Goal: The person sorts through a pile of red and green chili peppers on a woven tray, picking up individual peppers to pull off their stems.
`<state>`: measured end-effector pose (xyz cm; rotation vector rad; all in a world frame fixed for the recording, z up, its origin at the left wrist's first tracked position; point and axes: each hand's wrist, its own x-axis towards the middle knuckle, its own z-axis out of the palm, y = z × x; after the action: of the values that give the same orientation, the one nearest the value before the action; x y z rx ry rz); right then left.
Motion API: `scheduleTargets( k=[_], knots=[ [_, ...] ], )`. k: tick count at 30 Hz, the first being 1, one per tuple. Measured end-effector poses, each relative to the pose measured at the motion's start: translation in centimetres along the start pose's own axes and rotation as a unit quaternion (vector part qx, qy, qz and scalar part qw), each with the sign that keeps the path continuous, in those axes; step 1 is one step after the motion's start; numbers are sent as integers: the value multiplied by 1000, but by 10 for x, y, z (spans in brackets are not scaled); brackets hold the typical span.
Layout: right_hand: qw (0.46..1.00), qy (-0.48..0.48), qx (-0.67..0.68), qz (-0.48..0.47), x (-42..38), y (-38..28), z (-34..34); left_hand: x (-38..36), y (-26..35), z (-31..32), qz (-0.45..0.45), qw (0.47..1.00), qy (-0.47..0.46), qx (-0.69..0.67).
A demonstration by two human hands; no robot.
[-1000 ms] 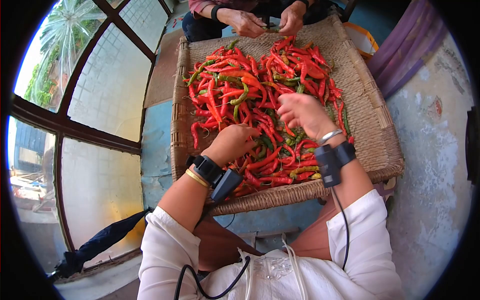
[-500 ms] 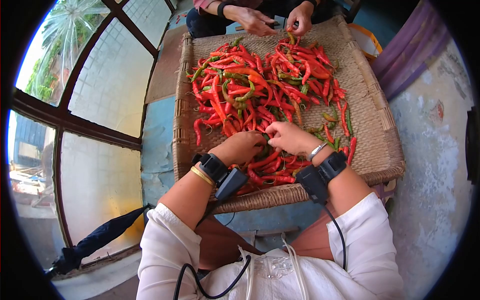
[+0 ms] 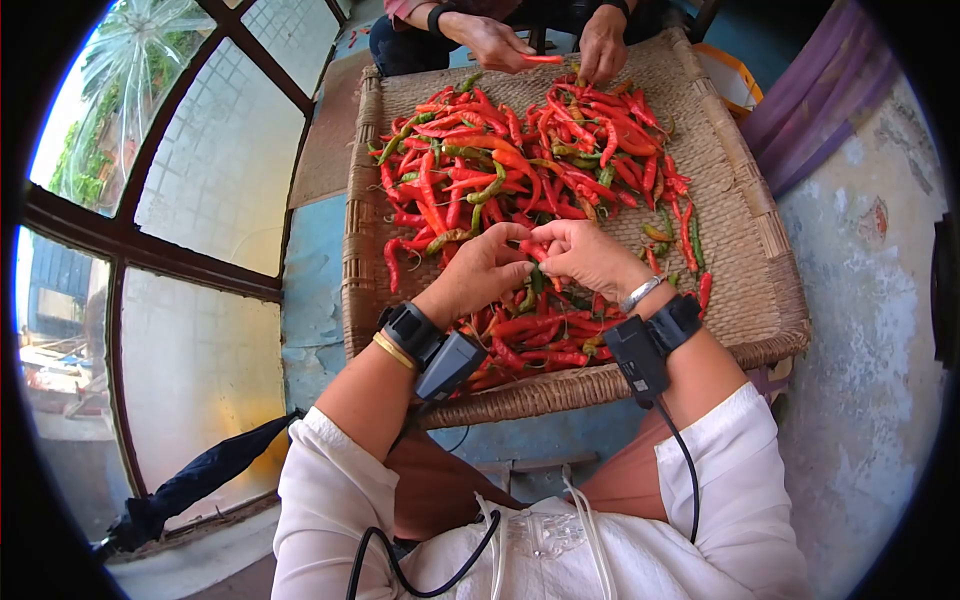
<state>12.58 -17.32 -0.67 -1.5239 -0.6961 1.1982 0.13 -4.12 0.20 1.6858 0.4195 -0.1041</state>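
Observation:
A red chili pepper (image 3: pixel 534 250) is held between my two hands above the pile. My left hand (image 3: pixel 478 272) pinches it from the left, thumb and fingers together. From the other side my right hand (image 3: pixel 592 262) grips it near its end; the fingers partly cover it. Under and around both hands lie many red chili peppers (image 3: pixel 500 160), with some green and orange ones mixed in. They rest on a woven tray (image 3: pixel 730 230). A smaller heap of peppers (image 3: pixel 545 335) lies nearest me, below my wrists.
Across the tray, another person's hands (image 3: pixel 495 42) work at the far edge, one holding a red pepper (image 3: pixel 541 59). Windows (image 3: pixel 210 160) and a folded dark umbrella (image 3: pixel 200 478) are at left. A purple cloth (image 3: pixel 820 100) hangs at right beside the wall.
Both my hands have lifted slightly from the pile and moved away from me, with a red chili pepper now showing between them. The other person's hands have moved apart, one with a red pepper.

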Motion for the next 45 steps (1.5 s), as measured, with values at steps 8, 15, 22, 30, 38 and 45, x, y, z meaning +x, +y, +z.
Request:
scheduleTargets(
  k=[8,15,22,30,38,45],
  knots=[
    [998,-8,-68,14,-12,-26,-6,5,-18,-11,96,967,-6,237],
    [995,42,-85,7,-20,-40,-29,5,-20,-15,114,923,14,368],
    [836,297,439,-138,-6,-32,-54,4,-21,-12,107,922,12,373],
    [874,-5,-452,-178,4,9,-8,6,-23,-11,161,899,-25,407],
    [797,-87,-598,-5,-11,4,9,6,-28,-8,170,894,-77,407],
    [883,29,-446,-141,-5,-5,5,4,-13,-3,206,926,31,315]
  ],
)
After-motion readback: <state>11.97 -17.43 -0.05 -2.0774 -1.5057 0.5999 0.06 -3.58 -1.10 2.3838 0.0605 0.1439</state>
